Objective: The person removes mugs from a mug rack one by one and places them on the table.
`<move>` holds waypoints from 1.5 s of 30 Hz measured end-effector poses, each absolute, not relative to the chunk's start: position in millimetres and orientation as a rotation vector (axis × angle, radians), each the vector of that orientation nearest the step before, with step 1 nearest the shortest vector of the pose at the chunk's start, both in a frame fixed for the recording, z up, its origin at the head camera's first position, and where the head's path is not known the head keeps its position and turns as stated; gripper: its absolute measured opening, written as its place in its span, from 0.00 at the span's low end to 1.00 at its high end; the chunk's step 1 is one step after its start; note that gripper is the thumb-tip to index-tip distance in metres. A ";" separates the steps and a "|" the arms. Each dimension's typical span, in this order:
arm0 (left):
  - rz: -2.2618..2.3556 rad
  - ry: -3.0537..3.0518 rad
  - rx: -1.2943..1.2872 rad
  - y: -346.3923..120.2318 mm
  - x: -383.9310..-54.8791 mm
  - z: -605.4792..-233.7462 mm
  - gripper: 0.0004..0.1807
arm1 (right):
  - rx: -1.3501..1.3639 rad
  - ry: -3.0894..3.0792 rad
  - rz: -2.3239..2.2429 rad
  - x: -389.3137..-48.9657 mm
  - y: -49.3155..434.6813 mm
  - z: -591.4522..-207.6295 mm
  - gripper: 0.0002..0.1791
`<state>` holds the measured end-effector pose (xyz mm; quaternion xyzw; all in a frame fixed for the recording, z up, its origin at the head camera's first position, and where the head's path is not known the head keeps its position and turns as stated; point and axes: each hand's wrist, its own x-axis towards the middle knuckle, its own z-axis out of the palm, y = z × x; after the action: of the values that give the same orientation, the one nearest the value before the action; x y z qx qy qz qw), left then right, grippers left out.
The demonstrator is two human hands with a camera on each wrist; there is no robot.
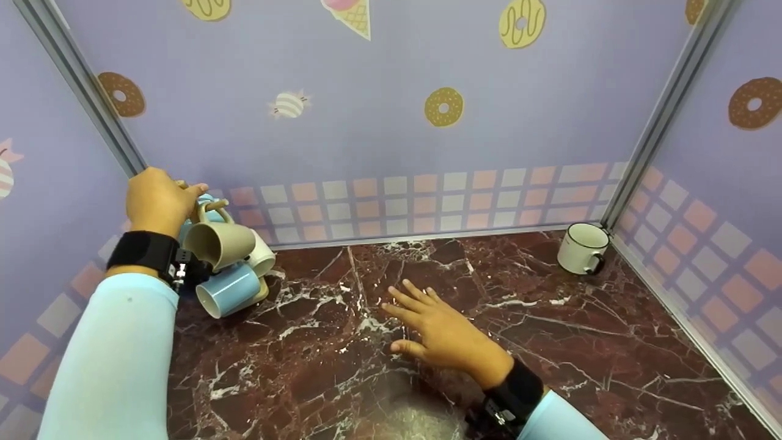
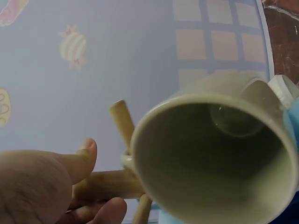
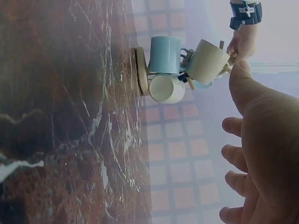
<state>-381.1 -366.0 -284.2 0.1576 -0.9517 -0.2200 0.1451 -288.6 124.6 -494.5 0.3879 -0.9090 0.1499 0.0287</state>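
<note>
In the head view my left hand (image 1: 160, 198) is at the top of a wooden mug tree in the back left corner. The left wrist view shows its thumb and fingers around the wooden post (image 2: 107, 185). From the tree's pegs hang a beige mug (image 1: 235, 244), a light blue mug (image 1: 231, 290) and a white mug (image 1: 263, 253), with more blue behind the beige one. The tree's round base (image 3: 141, 70) shows in the right wrist view. My right hand (image 1: 449, 336) is over the middle of the table, fingers spread, holding nothing.
A white mug with a black rim and handle (image 1: 580, 250) stands upright in the back right corner. Patterned wall panels (image 1: 379, 122) enclose the dark red marbled tabletop (image 1: 317, 342) at the back and both sides.
</note>
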 end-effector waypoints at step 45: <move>-0.625 -2.747 0.143 -387.3 -393.9 -292.1 0.22 | 1.220 -2.785 0.445 -290.4 126.8 -495.4 0.48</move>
<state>-393.9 -387.3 -292.1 0.0500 -0.9614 -0.2187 0.1595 -290.4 126.8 -495.4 0.3967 -0.9058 0.1448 0.0343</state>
